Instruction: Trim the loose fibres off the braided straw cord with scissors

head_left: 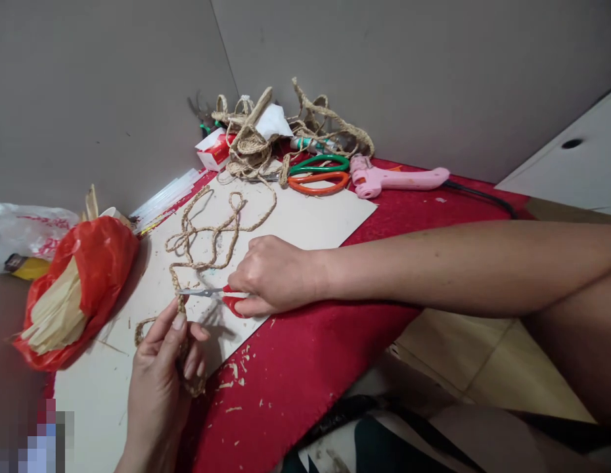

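Note:
My left hand (170, 351) pinches a braided straw cord (221, 265) between thumb and fingers, low on the left of the white board (330, 217). One stretch of the cord rises from the pinch, and the rest winds over the board in loose loops. In my right hand (266, 276) is a small pair of red-handled scissors (207, 292), its fingers closed round the handles. The blade tips point left and meet the cord just above my left fingertips. Whether the blades are parted, I cannot tell.
At left stands a red plastic bag (103, 256) holding pale dried strips (59, 312). Along the back lie green-and-orange-handled scissors (319, 184), a pink glue gun (399, 179) with a black cable, and a heap of braided straw (251, 141). Straw scraps dot the red cloth (295, 368).

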{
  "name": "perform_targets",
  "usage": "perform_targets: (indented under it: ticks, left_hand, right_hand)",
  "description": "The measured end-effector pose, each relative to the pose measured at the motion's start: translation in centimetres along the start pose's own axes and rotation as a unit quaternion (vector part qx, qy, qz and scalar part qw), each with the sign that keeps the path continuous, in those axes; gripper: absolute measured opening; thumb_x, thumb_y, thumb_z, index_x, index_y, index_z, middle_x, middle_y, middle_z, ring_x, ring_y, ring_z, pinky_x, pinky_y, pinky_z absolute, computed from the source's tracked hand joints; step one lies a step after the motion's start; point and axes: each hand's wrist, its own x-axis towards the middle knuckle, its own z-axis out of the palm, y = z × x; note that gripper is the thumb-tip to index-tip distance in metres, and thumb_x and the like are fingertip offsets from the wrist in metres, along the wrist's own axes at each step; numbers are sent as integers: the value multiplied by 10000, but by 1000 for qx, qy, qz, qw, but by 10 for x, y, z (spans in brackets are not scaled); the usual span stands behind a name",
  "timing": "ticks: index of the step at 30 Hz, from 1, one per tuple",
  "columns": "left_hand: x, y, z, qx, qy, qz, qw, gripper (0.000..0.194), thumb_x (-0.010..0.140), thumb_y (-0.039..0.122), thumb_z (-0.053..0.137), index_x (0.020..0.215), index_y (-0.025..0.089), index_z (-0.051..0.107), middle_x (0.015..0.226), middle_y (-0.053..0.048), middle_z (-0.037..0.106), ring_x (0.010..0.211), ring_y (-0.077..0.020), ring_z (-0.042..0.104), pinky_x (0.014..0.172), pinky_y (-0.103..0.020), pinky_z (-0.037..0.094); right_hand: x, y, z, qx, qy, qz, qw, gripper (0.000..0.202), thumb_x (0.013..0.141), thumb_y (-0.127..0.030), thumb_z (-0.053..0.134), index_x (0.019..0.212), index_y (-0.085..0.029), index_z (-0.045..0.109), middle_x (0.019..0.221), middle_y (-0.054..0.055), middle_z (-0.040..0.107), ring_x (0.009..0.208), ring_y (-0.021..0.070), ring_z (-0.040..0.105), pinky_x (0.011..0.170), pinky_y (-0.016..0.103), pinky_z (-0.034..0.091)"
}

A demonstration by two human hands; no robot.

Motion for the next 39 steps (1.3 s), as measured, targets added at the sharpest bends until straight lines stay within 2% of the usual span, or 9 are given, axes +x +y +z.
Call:
perform_targets:
  ticks: [6, 11, 15, 20, 26, 32, 39]
  left_hand:
    - [-1, -6, -1, 43, 28, 0, 999, 461, 694, 288, 765, 1139, 260, 650, 612, 20, 644, 347, -44, 363, 334, -163, 307]
    - [3, -13, -6, 93, 18, 28, 995, 546, 720, 337, 747, 1236, 238, 600, 637, 9, 660, 362, -51, 362, 344, -182, 313]
    - [2, -9, -5, 71, 1, 25, 997, 494, 727, 346, 735, 1189, 220, 613, 642, 13, 652, 357, -48, 358, 339, -177, 298]
    - [1, 1, -2, 23, -17, 12, 1000, 263, 744, 311, 713, 968, 197, 636, 663, 1, 669, 340, -42, 343, 329, -170, 294]
    - [3, 2, -5, -15, -31, 3, 999, 160, 746, 269, 713, 863, 190, 637, 696, -4, 684, 348, -30, 338, 346, -167, 332]
    - [3, 2, -6, -27, -18, -18, 999, 194, 744, 267, 722, 865, 122, 674, 765, -14, 675, 369, -9, 333, 336, -156, 329]
    - [1, 3, -4, -33, -25, -25, 999, 237, 677, 202, 764, 886, 105, 704, 765, -31, 676, 429, -32, 404, 378, -165, 392]
  right_hand:
    - [-1, -3, -4, -16, -16, 13, 1000, 405, 836, -502, 470, 836, -161, 687, 723, 90, 700, 683, 222, 629, 598, 311, 304]
    - [0, -2, -4, -14, -44, 2, 999, 319, 859, -400, 483, 795, -160, 685, 688, 75, 693, 649, 184, 602, 590, 295, 278]
    - [1, -1, -4, 11, -34, 22, 999, 283, 855, -366, 492, 771, -173, 681, 690, 53, 694, 579, 132, 539, 569, 275, 240]
    - [1, -3, -6, 49, 11, 52, 997, 331, 818, -409, 487, 695, -170, 679, 624, 42, 665, 522, 114, 480, 518, 264, 174]
    - [-1, -5, -2, 53, 11, 21, 998, 350, 780, -475, 499, 701, -183, 674, 617, 38, 665, 517, 117, 481, 536, 269, 192]
    - [-2, -5, 3, -23, 36, -47, 998, 392, 810, -499, 470, 767, -164, 669, 643, 64, 676, 583, 168, 569, 587, 303, 259]
    - [-4, -6, 0, -56, 26, -35, 998, 404, 834, -489, 467, 781, -142, 668, 664, 83, 678, 645, 199, 607, 609, 320, 294]
